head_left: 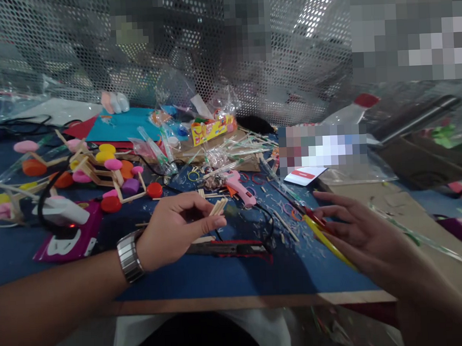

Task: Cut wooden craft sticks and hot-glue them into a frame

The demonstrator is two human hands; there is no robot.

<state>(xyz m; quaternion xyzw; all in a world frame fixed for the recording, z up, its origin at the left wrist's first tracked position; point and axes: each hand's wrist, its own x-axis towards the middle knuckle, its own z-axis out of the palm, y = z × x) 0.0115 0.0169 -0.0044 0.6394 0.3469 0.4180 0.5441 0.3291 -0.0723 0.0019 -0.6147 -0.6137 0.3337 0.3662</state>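
My left hand (178, 229), with a metal watch on its wrist, is closed in a pinch on a small bundle of wooden sticks (218, 207) above the blue table (220, 275). My right hand (356, 228) is spread, fingers stretched out, over the table's right part; a yellow and red scissors-like tool (321, 233) lies along or under its fingers, and I cannot tell whether the hand grips it. A red and black utility knife (234, 248) lies on the table between the hands. A pink glue gun (239, 188) rests just beyond it.
A stick structure with coloured clay blobs (108, 173) fills the left. Clear plastic bags, a yellow clay pack (210, 130), a teal sheet (125, 124) and a white bottle with red cap (351, 111) lie behind. A perforated metal screen (76, 47) closes the back. A cardboard sheet (389, 207) lies right.
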